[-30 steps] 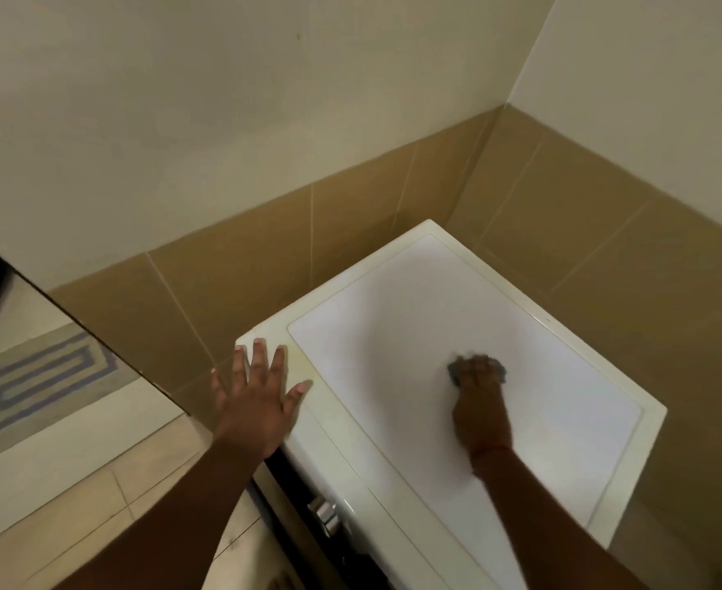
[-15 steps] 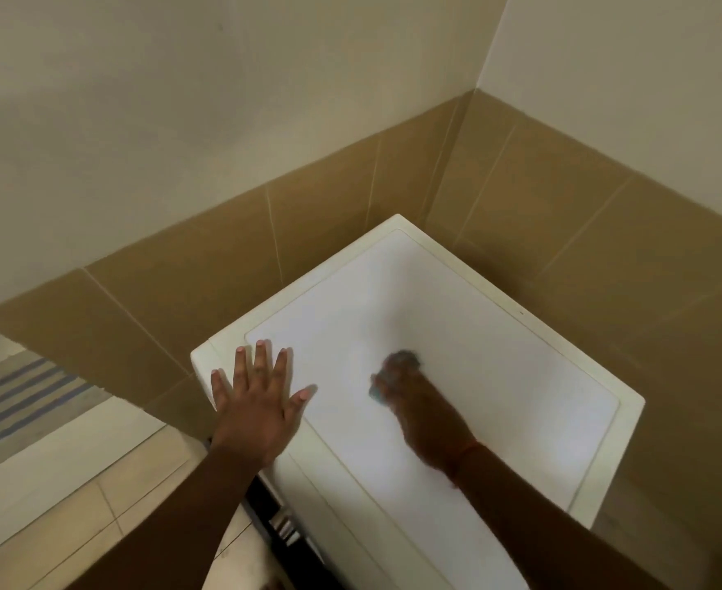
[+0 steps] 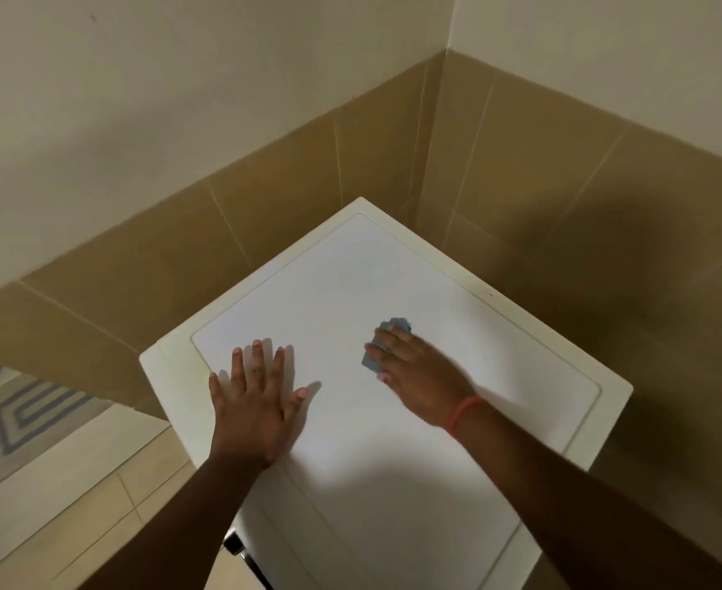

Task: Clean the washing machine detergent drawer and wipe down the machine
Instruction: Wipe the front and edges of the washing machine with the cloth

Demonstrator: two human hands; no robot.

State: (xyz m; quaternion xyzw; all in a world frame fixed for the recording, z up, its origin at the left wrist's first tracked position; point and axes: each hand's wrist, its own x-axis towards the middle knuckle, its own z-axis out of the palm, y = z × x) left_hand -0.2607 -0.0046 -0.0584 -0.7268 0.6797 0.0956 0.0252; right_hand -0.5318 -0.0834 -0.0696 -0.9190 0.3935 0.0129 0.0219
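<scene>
The washing machine's white top (image 3: 350,291) fills the middle of the frame, pushed into a corner of tan-tiled wall (image 3: 563,206). The right hand (image 3: 418,376) lies right of centre, fingers fairly straight and pressed down on a blue cloth (image 3: 386,340), which peeks out past the fingertips and along the thumb side. It looks like a flat-palm press rather than a pinching grip, which makes sense for wiping: the weight spreads across the cloth and keeps it against the panel. An orange band (image 3: 463,413) sits on that wrist.

The left hand (image 3: 257,398) is at the left-centre of the frame, fingers spread and straight, palm flat on the top near its left edge, holding nothing. I take it as a brace, steadying the person while they lean over.

The detergent drawer isn't visible from here; only a sliver of the dark front panel (image 3: 240,547) shows at the bottom centre. A striped mat (image 3: 31,419) lies on the floor at the left edge.

Judging by this, the wipe-down of the lid is under way, with the far corner yet to reach.
</scene>
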